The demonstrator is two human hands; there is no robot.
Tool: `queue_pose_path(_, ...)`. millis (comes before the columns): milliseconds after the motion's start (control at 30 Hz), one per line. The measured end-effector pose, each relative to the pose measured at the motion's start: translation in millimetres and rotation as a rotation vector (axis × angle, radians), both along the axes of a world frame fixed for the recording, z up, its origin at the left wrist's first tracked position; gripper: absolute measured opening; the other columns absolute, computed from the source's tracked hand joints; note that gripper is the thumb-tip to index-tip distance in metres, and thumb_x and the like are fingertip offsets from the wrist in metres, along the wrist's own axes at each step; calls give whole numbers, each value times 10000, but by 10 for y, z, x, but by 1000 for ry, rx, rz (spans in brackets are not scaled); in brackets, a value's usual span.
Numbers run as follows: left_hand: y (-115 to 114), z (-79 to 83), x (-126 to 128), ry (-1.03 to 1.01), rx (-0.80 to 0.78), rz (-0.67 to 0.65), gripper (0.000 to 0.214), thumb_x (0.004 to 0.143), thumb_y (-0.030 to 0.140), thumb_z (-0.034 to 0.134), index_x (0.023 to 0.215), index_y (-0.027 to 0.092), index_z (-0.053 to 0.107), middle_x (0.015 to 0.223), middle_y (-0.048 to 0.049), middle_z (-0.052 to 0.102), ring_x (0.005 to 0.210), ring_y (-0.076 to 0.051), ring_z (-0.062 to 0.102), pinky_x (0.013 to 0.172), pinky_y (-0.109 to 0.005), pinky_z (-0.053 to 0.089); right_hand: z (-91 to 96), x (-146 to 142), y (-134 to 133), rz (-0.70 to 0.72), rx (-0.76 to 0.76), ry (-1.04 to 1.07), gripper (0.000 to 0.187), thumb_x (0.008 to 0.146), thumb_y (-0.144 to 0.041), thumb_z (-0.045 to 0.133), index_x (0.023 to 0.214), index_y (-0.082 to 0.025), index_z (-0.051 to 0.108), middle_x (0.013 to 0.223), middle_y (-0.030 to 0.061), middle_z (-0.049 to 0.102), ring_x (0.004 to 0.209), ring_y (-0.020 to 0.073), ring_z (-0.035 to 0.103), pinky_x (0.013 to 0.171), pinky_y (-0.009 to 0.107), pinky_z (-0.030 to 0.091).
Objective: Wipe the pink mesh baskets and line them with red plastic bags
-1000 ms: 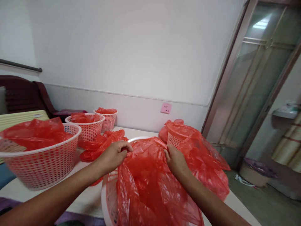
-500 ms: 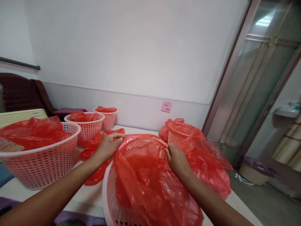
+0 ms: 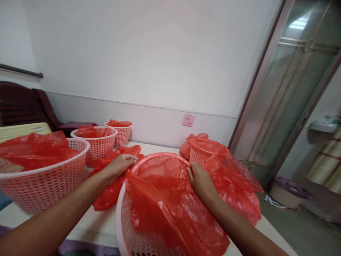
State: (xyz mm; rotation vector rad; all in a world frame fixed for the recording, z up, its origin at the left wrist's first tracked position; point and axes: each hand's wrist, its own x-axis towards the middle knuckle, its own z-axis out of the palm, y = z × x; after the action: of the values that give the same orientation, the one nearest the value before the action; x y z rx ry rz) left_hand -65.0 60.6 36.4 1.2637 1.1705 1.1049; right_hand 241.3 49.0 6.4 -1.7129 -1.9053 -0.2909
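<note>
Wall: white (image 3: 149, 64), filling most of the upper and middle frame.
Table: pale top (image 3: 102, 224), running across the lower frame and bearing the baskets.
Sliding door: framed glass (image 3: 287, 99), tilted in view, right side of the frame.
Front basket: white, perforated (image 3: 120, 213), lower centre; its left rim and some of its mesh are exposed.
Red bag in hand: thin, creased plastic (image 3: 165, 206), lower centre; lies in the front basket, wrapped over the far rim and slack towards the bottom edge.
Left basket: perforated (image 3: 50, 188), left edge of the frame, crumpled red plastic inside.
Right basket: covered by red plastic (image 3: 201, 156), right of centre, the plastic spreading towards lower right.
Middle basket: perforated (image 3: 99, 145), left of centre, red plastic inside.
Loose red plastic: crumpled (image 3: 106, 199), on the table beneath and beyond the left forearm.
Right hand: (image 3: 201, 181) fingers closed, gripping the bag at the right of the rim.
Left hand: (image 3: 119, 167) fingers bent over the bag's edge at the left of the rim; thumb contact cannot be told.
Far basket: smallest (image 3: 122, 136), near the wall, red plastic inside.
Pink note: (image 3: 188, 120) on the wall, right of centre; writing illegible.
</note>
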Motion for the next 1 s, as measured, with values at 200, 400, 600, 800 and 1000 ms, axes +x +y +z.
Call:
queue_pose_path(200,11,26,9,-2,-59,-92,175,614,244,732,725,137,649,616,-8,673,560,-136,610,554,-238,456,24,-15,23,-13,-18,5,190,940,-266,392,809,-194,510,836,77,631,745,204,576,653,291,339)
queue_pose_path(400,-84,-161,-74,-125,-129,-188,167,631,201,716,775,147,652,681,-1,673,621,-122,633,635,-237,494,19,54,46,-36,-40,25,189,938,-257,397,818,-186,523,850,88,649,742,203,583,645,286,330)
queue_pose_path(600,-126,-213,-150,-162,-141,-157,212,611,131,724,810,143,651,706,-2,686,623,-107,641,623,-206,501,28,76,117,-19,-48,24,198,930,-258,416,776,-187,517,803,75,647,700,183,566,624,276,306)
queue_pose_path(800,-175,-290,-143,-191,-122,-137,198,605,128,726,791,137,659,728,-28,711,629,-112,650,659,-215,524,61,128,290,-11,-79,24,190,912,-256,439,754,-186,519,752,58,634,666,171,555,602,266,290)
queue_pose_path(1000,-25,-489,-187,-161,-25,-8,203,622,214,724,790,148,629,785,-31,696,716,-127,660,751,-254,527,110,216,600,-28,-119,38,214,858,-251,517,652,-196,498,634,19,557,618,164,499,579,269,268)
